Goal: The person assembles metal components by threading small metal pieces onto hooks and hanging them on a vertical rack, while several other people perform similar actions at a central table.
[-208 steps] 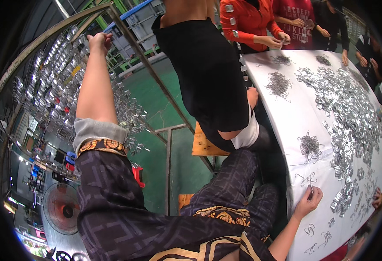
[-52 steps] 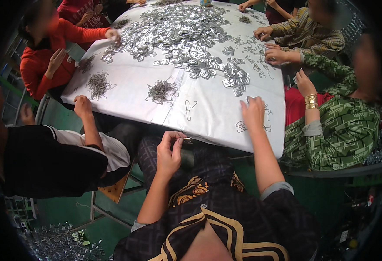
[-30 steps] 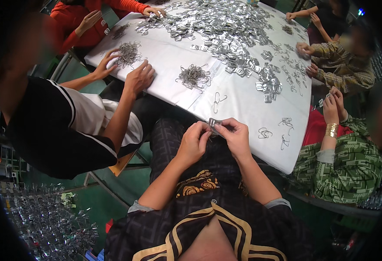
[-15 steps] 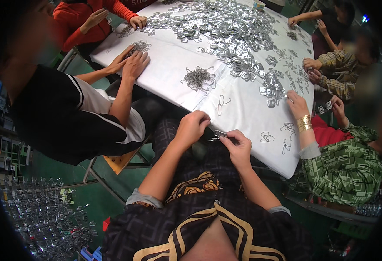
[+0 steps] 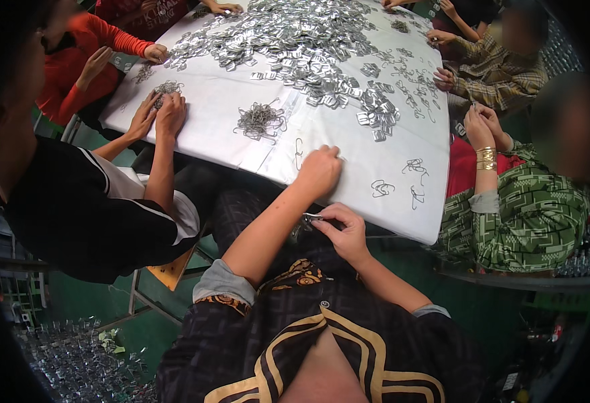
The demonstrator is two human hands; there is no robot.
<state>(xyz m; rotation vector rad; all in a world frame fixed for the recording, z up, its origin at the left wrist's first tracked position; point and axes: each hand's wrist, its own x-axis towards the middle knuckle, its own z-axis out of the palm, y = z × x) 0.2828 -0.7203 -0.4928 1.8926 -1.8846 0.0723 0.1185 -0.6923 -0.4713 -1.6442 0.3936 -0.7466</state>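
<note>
Near the centre of the frame the person's left hand (image 5: 320,171) lies palm down on the near edge of the white table (image 5: 348,176), fingers curled loosely over the cloth rather than spread; whether anything sits under the palm cannot be told. Just left of it, a single bent wire clip (image 5: 298,153) lies on the cloth, close beside the knuckles but apart from them. The right hand (image 5: 343,227) hangs lower, just below the table edge at centre frame — its thumb and forefinger are pinched together on a small metal piece (image 5: 310,219), a dark, shiny bit that juts out to the left of the fingertips, while the other fingers fold in behind. Above the left hand, toward upper centre, sits a tangled heap of wire clips (image 5: 260,121), well clear of both hands. Further up the frame a broad spread of flat silver metal tabs (image 5: 288,40) covers much of the table. A few loose wire clips (image 5: 412,176) lie at the right of the cloth. At the left, another person's two hands (image 5: 162,111) press on a smaller wire bundle at the table's edge, and at the right a co-worker in a green patterned top (image 5: 520,215) — wrist ringed with gold bangles — holds both hands together by the table's corner.
</note>
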